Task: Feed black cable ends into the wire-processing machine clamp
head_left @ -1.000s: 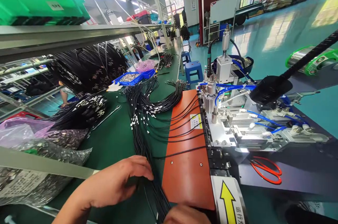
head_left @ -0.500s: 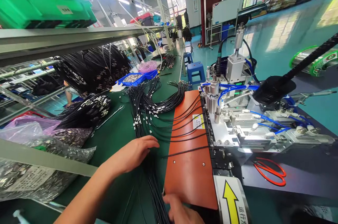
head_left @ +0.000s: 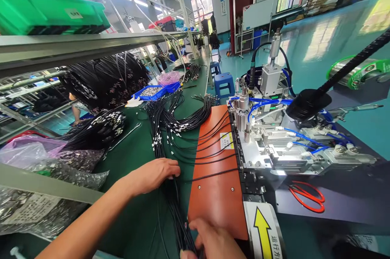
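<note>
Black cables (head_left: 175,210) are gathered in a long bundle running beneath the left hand (head_left: 161,173) and down to the right hand (head_left: 213,238). By the left fingers, bent and drawn close together, a cable is pinched at the bundle's upper part. The right thumb and fingers are set narrowly about its lower end; whether it is gripped cannot be told. Beyond the right fingertips an orange plate (head_left: 216,210) is crossed by several single cables, and right of that hand an arrow sign (head_left: 263,230) is mounted.
</note>
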Demonstrator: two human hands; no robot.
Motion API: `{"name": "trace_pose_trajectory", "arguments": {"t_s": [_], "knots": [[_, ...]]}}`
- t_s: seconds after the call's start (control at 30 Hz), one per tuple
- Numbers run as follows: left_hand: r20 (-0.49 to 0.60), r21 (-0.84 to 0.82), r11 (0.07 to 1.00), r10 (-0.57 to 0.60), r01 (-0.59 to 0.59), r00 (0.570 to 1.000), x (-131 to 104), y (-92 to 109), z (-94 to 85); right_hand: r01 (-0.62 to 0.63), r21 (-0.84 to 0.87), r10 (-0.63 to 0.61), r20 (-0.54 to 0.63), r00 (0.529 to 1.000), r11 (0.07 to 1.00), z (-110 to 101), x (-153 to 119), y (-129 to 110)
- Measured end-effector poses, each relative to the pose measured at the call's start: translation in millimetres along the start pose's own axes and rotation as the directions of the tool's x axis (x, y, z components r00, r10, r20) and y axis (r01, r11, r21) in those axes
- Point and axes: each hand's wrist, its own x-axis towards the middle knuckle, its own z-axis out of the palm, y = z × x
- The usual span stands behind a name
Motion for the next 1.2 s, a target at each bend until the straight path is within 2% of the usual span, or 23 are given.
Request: {"name": "trace_pose_trajectory", "arguments": {"t_s": [0.07, 0.13, 0.2, 0.3, 0.43, 0.57, 0.63, 0.7, 0.8, 0.87, 0.9, 0.97, 1.07, 1.13, 1.2], "knots": [[-0.097, -0.039, 0.999, -0.010, 0.006, 0.995, -7, -1, -2.4, 0.016, -0.050, -0.019, -0.055, 0.998, 0.999, -10, -3, -6], [-0.228, -0.085, 0.996, -0.048, 0.029, 0.972, -12, -4, -2.2, 0.008, -0.114, -0.023, -0.135, 0.991, 0.993, -18, -5, -14], [-0.368, -0.129, 0.990, -0.101, 0.057, 0.924, -14, -8, 1.3, 0.001, -0.127, -0.029, -0.220, 0.975, 0.992, -22, -2, -22], [-0.523, -0.178, 0.981, -0.164, 0.081, 0.836, -9, -9, 9.7, 0.062, -0.085, -0.085, -0.306, 0.948, 0.994, -22, 7, -29], [-0.626, -0.177, 0.980, -0.186, 0.094, 0.757, 4, -3, 15.4, 0.057, -0.037, -0.066, -0.344, 0.937, 0.998, -21, 21, -33], [-0.658, -0.123, 0.988, -0.153, 0.096, 0.737, 10, 5, 8.0, 0.091, 0.077, -0.056, -0.374, 0.926, 0.993, -30, 25, -38], [-0.642, -0.088, 0.992, -0.122, 0.085, 0.757, 10, 8, 2.3, 0.117, 0.141, -0.051, -0.400, 0.915, 0.983, -37, 23, -39], [-0.586, -0.056, 0.997, -0.078, 0.055, 0.807, 8, 10, -2.3, 0.128, 0.138, -0.068, -0.373, 0.925, 0.982, -41, 20, -37], [-0.397, -0.026, 1.000, -0.011, 0.000, 0.918, 2, 12, -4.9, 0.113, 0.043, -0.094, -0.322, 0.942, 0.993, -44, 16, -32], [-0.254, -0.004, 1.000, -0.001, 0.000, 0.967, -2, 11, -4.0, 0.103, 0.055, -0.079, -0.332, 0.940, 0.993, -43, 15, -29], [-0.200, 0.010, 1.000, -0.008, 0.010, 0.980, -3, 11, -3.0, 0.097, 0.098, -0.060, -0.329, 0.942, 0.990, -42, 16, -28], [-0.156, 0.036, 0.999, -0.022, 0.028, 0.987, -4, 12, -0.4, 0.076, 0.263, -0.002, -0.270, 0.963, 0.962, -41, 18, -28], [-0.158, 0.054, 0.998, -0.012, 0.021, 0.987, -1, 15, 3.6, -0.021, 0.579, 0.112, -0.123, 0.986, 0.815, -41, 23, -33], [-0.177, 0.062, 0.998, 0.003, 0.008, 0.984, 3, 17, 5.4, -0.081, 0.686, 0.155, -0.048, 0.987, 0.723, -45, 24, -37], [-0.200, 0.060, 0.998, 0.009, 0.003, 0.980, 6, 18, 5.9, -0.077, 0.710, 0.160, -0.051, 0.986, 0.700, -53, 24, -39]]}}
